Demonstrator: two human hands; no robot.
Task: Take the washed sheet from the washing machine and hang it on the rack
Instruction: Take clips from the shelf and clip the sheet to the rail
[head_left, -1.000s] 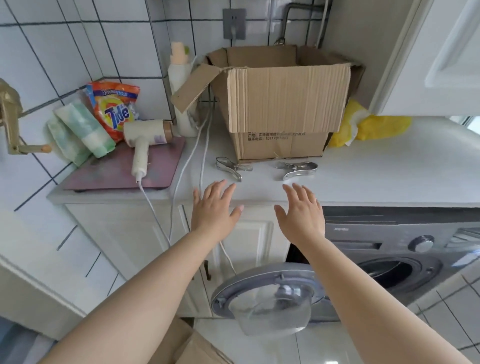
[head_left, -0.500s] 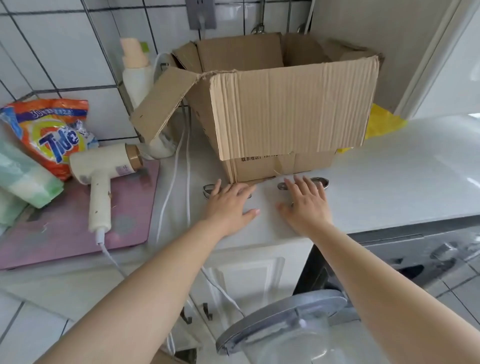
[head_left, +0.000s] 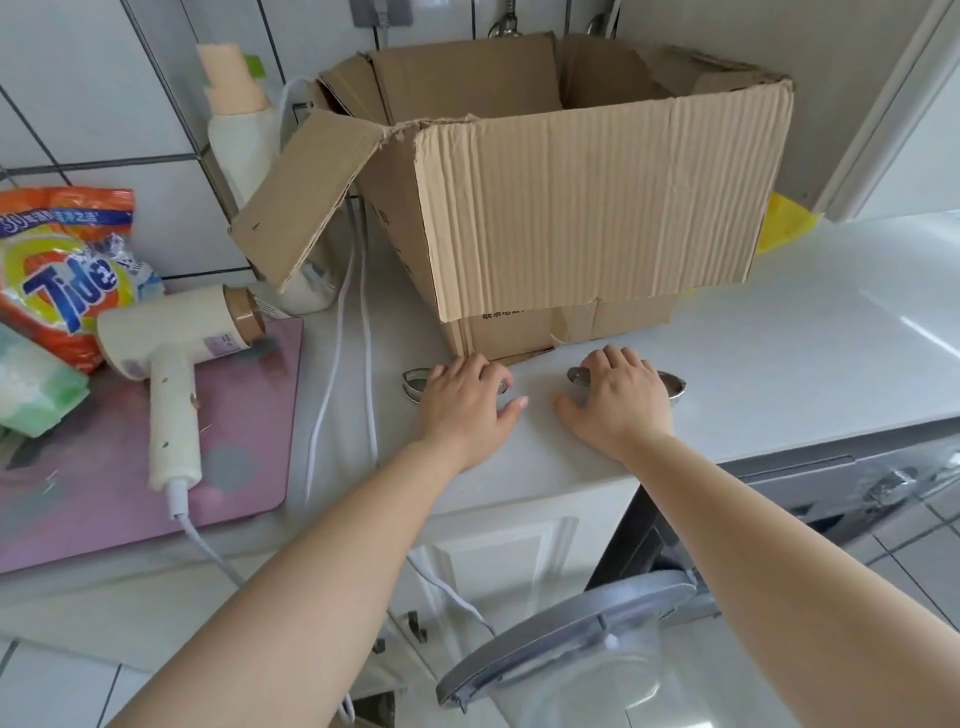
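The open box (head_left: 587, 208) looks empty; left hand (head_left: 462, 410) and right hand (head_left: 615, 402) each curl fingers over one of two clips (head_left: 414, 385) on the desk (head_left: 805, 353).

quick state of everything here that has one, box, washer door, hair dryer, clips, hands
cardboard box: open, flaps out
washing machine door: swung open
hair dryer: lying on pink board, cord attached
left metal clip: flat on counter, under left hand
right metal clip: flat on counter, under right hand
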